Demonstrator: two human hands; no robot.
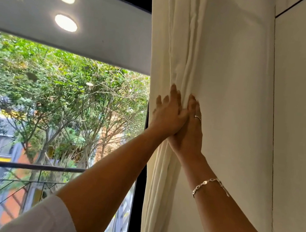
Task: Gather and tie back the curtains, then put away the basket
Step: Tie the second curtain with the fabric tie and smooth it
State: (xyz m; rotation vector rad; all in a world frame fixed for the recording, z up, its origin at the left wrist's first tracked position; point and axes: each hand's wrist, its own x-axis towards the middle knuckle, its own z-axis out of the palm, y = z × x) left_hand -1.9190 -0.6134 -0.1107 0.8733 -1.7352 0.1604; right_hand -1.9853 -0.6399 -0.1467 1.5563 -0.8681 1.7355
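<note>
While the curtain (178, 41) hangs bunched beside the window (52, 102), its folds are pressed by the left grip (168, 114) and right grip (190, 135), both flat, fingers straight, nothing clamped. Gathering is judged underway; encircling the bunch is called for next.

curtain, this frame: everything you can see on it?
The curtain is cream, matte fabric, seemingly woven cloth, hanging at the right of the window, beside the black frame. Its left part is bunched in narrow vertical folds; right of them it looks smooth and broad. Top and hem run out of view. No tie-back shows. The left hand and right hand, overlapping, press straight fingers against the folds at mid-height.
</note>
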